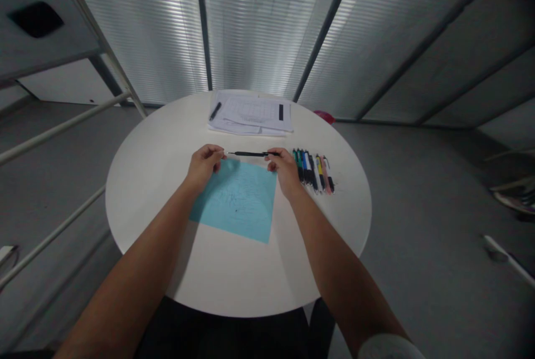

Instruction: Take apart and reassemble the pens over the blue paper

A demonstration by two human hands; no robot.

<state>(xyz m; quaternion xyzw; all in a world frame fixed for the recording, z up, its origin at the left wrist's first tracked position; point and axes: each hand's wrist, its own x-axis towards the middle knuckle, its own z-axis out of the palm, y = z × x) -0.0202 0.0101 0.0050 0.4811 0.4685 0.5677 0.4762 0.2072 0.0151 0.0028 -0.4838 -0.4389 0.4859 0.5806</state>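
A slim black pen [249,154] is held level above the far edge of a sheet of blue paper [246,197]. My left hand [204,166] is closed in a pinch at the pen's left end, where a thin pale tip shows. Whether that tip is a separate part I cannot tell. The other end of the pen sits between the thumb and fingers of my right hand [283,168], which is also closed. Dark scribbles cover the middle of the blue sheet. Just right of my right hand lies a row of several pens [311,171] in various colours.
White papers [254,113] are stacked at the far side of the round white table [234,286], with another black pen [215,111] on them. A pale metal rail [62,130] stands to the left. Behind the table is a ribbed translucent partition [254,24].
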